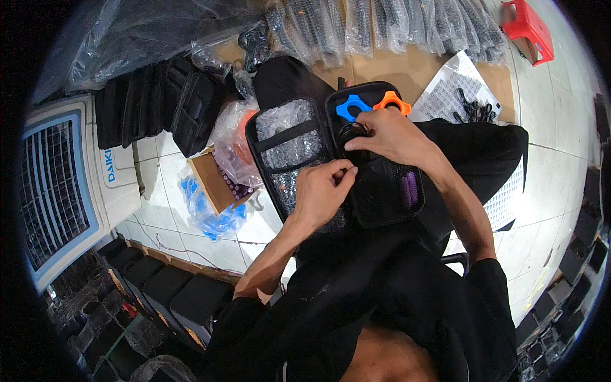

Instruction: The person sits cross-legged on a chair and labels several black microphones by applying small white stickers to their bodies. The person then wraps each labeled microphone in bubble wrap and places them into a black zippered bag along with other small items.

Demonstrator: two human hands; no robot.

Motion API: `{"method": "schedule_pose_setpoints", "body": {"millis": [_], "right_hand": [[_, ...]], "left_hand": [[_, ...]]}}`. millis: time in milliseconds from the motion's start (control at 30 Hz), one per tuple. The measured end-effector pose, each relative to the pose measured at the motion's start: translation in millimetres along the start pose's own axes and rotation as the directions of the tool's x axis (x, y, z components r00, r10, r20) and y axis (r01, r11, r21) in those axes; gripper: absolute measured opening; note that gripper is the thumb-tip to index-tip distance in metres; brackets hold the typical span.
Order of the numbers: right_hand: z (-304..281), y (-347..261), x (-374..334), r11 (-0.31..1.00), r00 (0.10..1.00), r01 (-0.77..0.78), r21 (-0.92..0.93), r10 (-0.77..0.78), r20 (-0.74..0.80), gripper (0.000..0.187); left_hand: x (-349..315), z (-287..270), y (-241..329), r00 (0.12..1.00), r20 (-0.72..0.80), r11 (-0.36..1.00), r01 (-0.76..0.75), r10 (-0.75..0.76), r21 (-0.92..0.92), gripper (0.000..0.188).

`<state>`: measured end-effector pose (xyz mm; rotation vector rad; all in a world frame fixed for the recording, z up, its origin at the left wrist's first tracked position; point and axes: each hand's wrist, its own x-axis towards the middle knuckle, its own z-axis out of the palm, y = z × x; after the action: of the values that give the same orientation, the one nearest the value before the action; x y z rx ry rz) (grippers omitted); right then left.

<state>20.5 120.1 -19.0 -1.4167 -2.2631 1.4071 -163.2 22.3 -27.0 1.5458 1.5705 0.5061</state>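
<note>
An unfolded black zip case (257,167) rests across my lap. Bubble-wrapped contents (284,121) fill its left half, partly under a black strap. The right half holds a blue knob-shaped piece (347,108), an orange one (402,104) and a mesh pocket with a purple item (409,190). My right hand (396,137) is closed on a coiled black cable (349,134) below the blue piece. Over the middle of the case, my left hand (323,190) is closed, thumb against fingers; what it pinches, if anything, is too small to tell.
Several black cases (191,105) stand at the left, near a white cooling unit (108,184). An open cardboard box (213,181) and blue plastic bags (210,213) lie on the tiles. Bubble-wrapped goods (382,28), black cables (476,108) and a red stool (531,35) are farther off.
</note>
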Motion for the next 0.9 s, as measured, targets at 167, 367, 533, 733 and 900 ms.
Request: {"method": "schedule_pose_setpoints", "body": {"millis": [167,367,533,733,900], "right_hand": [[12.5,11.6,-3.0,0.997,0.964,0.071,-0.022,-0.074,-0.255,0.033],[-0.5,18.2,-2.2,0.999,0.926,0.026,-0.02,-0.032,-0.377,0.026],[-2.3,37.3,-0.4,0.973,0.905,0.116,-0.2,-0.186,-0.383,0.028],[10.6,51.8,1.3,0.911,0.893,0.197,-0.362,-0.319,-0.316,0.044],[2.3,54.7,2.5,0.979,0.89,0.077,-0.189,-0.153,-0.429,0.042]], "left_hand": [[1.1,1.6,1.3,0.999,-0.032,0.999,0.009,-0.011,-0.053,0.013],[0.4,3.4,3.8,0.991,-0.083,0.989,-0.092,0.102,0.115,0.026],[18.9,3.9,20.5,0.879,-0.062,0.778,-0.382,0.472,0.499,0.046],[37.8,12.3,9.0,0.891,0.158,0.591,-0.406,0.426,0.697,0.061],[46.1,9.6,12.6,0.905,0.153,0.564,-0.373,0.398,0.737,0.056]]}}
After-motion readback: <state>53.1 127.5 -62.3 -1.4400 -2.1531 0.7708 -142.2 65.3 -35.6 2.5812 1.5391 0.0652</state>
